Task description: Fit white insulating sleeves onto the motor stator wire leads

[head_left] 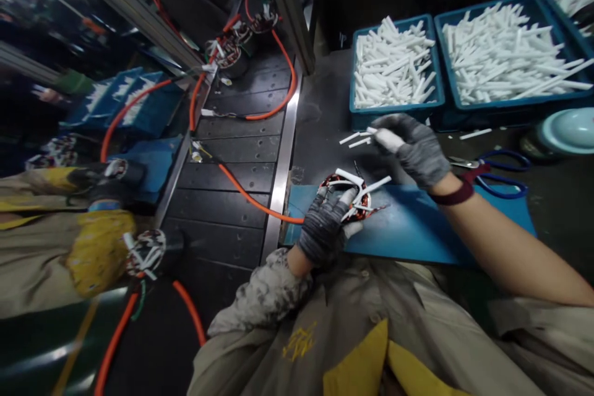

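My left hand (pixel 327 223), in a grey glove with white fingertips, grips a stator (pixel 365 203) with copper-coloured windings. Several white sleeves stick out of its top, and an orange hose (pixel 260 204) runs up to its left side. The stator is over a blue mat (pixel 408 229). My right hand (pixel 408 145), gloved the same way, reaches over the dark table with bent fingers closed at a few short white sleeves (pixel 356 141). One sleeve lies against the fingertips; the exact contact is partly hidden.
Blue bins (pixel 396 108) of white sleeves stand at the back right. Scissors (pixel 503 173) with blue handles lie beside my right wrist, near a light blue round container (pixel 568 130). Left, a slatted conveyor (pixel 223 179) carries stators (pixel 232 59); a co-worker's yellow sleeve (pixel 99 250) is beyond.
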Tool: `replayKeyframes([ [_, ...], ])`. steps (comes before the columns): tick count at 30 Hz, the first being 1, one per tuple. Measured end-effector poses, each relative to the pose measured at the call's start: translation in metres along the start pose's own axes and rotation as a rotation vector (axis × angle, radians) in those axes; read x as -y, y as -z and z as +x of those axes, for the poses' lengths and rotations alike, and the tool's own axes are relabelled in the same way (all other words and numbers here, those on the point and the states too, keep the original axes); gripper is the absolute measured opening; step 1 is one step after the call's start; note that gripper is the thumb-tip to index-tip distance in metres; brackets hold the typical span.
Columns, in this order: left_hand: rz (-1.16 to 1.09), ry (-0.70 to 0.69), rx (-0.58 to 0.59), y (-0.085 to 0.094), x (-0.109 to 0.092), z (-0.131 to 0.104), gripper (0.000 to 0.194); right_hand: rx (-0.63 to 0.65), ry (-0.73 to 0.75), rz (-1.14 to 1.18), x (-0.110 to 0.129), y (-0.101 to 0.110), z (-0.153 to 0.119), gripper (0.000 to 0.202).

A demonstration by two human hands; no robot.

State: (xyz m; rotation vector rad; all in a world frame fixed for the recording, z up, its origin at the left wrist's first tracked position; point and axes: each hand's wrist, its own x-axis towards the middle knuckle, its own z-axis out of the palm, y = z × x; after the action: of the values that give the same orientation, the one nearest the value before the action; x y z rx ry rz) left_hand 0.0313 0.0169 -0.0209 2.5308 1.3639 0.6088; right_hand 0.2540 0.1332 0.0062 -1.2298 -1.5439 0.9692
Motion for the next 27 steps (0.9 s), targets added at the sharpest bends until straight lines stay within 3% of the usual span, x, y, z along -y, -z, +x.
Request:
replayKeyframes([
  [2,-0.068,-0.027,0.020,0.003,0.004,0.010,0.062,-0.020,-0.060,0.099,0.010,0.017,-0.025,0.024],
  [5,-0.157,-0.096,0.086,0.009,0.010,0.015,0.042,0.013,-0.140,0.088,0.014,0.031,-0.063,0.024],
  [12,-0.163,-0.120,0.096,0.007,0.016,0.009,0.035,0.034,-0.419,0.129,-0.018,0.026,-0.118,0.032],
  [17,-0.165,-0.124,0.102,0.008,0.017,0.010,0.039,0.039,-0.458,0.207,-0.029,0.021,-0.122,0.037],
  [24,-0.219,-0.103,0.129,0.009,0.022,0.011,0.038,0.326,-0.159,0.124,-0.023,0.022,-0.109,0.033],
  [27,-0.213,-0.094,0.045,0.006,0.017,0.012,0.033,0.418,-0.162,0.040,-0.014,0.018,-0.106,0.032],
])
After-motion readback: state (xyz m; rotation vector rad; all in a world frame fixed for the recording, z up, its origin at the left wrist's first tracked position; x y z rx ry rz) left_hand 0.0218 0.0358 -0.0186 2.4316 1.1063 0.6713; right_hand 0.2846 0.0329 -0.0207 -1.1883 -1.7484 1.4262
